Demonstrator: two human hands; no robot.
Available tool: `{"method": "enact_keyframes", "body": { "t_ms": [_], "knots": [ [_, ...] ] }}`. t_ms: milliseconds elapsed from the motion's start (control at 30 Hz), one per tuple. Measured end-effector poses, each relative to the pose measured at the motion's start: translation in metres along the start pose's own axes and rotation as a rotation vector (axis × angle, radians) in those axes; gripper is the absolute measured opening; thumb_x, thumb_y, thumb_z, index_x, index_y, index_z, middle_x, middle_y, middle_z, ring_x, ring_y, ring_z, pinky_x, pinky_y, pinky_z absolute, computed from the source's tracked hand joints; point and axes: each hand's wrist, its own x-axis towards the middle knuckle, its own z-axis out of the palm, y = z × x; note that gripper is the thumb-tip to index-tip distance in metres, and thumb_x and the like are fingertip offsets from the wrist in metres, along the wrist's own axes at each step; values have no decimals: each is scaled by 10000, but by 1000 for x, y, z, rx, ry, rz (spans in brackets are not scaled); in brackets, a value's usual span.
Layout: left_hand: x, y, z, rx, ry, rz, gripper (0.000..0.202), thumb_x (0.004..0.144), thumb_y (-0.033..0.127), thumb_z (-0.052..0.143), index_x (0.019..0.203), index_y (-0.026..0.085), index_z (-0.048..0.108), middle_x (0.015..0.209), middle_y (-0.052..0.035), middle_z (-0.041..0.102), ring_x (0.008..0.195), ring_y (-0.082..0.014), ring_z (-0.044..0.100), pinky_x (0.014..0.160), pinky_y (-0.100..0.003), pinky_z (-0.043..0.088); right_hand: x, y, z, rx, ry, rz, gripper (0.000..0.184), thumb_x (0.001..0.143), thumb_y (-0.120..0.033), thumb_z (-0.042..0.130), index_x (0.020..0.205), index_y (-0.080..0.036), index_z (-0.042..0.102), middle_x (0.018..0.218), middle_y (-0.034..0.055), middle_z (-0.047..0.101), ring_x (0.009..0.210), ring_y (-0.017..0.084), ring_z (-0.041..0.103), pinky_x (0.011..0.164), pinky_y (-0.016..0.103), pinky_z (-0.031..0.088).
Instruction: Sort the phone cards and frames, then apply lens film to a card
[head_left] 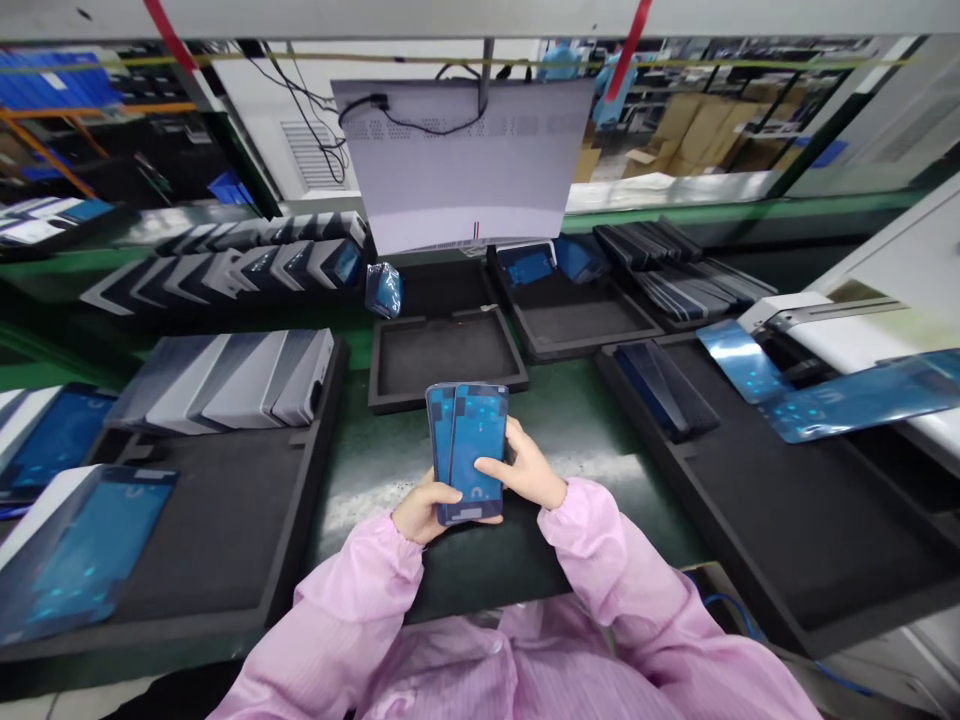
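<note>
Over the green bench, at the centre of the head view, two thin phone-sized panels with blue film [480, 440] are held slightly fanned, one overlapping the other. My left hand [424, 510] grips their lower left, its thumb on the front and fingers behind. On the right side, my right hand [531, 468] closes on the front panel, thumb pressed across its face. Whether more panels sit behind these is hidden. Just beyond my hands lies a black foam tray [450, 360].
At left, a black tray [217, 530] holds a row of grey and dark panels [232, 380]. To the right, another black tray [787, 500] carries dark panels [664, 390]; blue film strips [862, 395] overhang it. A monitor's back [465, 160] hangs ahead.
</note>
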Motion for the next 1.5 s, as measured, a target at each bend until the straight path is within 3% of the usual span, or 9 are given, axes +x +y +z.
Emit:
{"method": "enact_keyframes", "body": {
  "t_ms": [133, 300, 500, 600, 767, 900, 1067, 1233, 1500],
  "knots": [
    [-11, 11, 4, 70, 56, 51, 709, 640, 84, 703, 1308, 230, 515, 1047, -94, 731, 933, -317, 699, 828, -621, 542, 2, -3, -9, 179, -47, 72, 537, 729, -452, 751, 1174, -202, 584, 1133, 76, 663, 1015, 238, 646, 909, 417, 538],
    [-10, 17, 6, 109, 206, 141, 704, 666, 145, 771, 1313, 212, 500, 955, -72, 742, 849, -290, 717, 816, -600, 560, 5, 0, -22, 412, 119, 126, 401, 693, -470, 781, 960, -210, 635, 890, 26, 715, 767, 190, 681, 745, 378, 574],
    [-6, 7, 8, 149, 198, 191, 762, 625, 281, 842, 1302, 207, 502, 1026, -103, 733, 855, -297, 720, 819, -557, 575, 4, -1, 1, 296, 56, 73, 490, 654, -418, 815, 1051, -207, 622, 1040, 51, 705, 951, 221, 668, 881, 403, 542],
    [-8, 4, 9, 141, 179, 164, 743, 639, 240, 820, 1309, 227, 500, 1052, -89, 733, 865, -292, 720, 832, -556, 570, 5, -1, 7, 290, 22, 107, 433, 680, -418, 791, 1010, -187, 633, 1003, 53, 710, 944, 227, 668, 886, 406, 538],
    [-8, 7, 9, 146, 147, 182, 748, 612, 157, 794, 1304, 183, 512, 979, -96, 753, 857, -315, 722, 843, -577, 550, 6, -4, -9, 398, 77, 182, 418, 666, -390, 806, 993, -193, 638, 991, 50, 721, 912, 220, 683, 885, 406, 544],
    [-6, 9, 7, 140, 199, 245, 675, 598, 127, 809, 1232, 159, 579, 976, -83, 759, 900, -294, 718, 885, -479, 546, 6, -13, -19, 531, 138, 226, 492, 649, -446, 812, 1050, -237, 616, 1006, 35, 731, 886, 232, 699, 844, 419, 566],
    [-7, 9, 13, 154, 193, 301, 502, 609, 182, 825, 1086, 143, 674, 1024, -96, 750, 957, -295, 702, 921, -445, 518, -1, -17, -12, 406, -10, 276, 376, 715, -383, 784, 1040, -229, 673, 1053, 35, 731, 977, 252, 678, 904, 391, 544],
    [0, 12, 12, 95, 91, 261, 658, 507, 159, 841, 1132, 149, 636, 1073, -134, 727, 1074, -334, 654, 968, -484, 462, 6, -2, -11, 276, -85, 358, 437, 684, -422, 795, 1042, -203, 675, 1094, 86, 723, 983, 299, 684, 912, 450, 554],
    [0, 18, 8, 39, 140, 299, 575, 470, 58, 793, 1016, 174, 655, 880, -57, 741, 892, -267, 692, 890, -434, 488, 11, -9, -21, 525, 97, 372, 419, 684, -405, 791, 1062, -292, 647, 1072, 55, 731, 941, 273, 709, 825, 414, 603]
  ]
}}
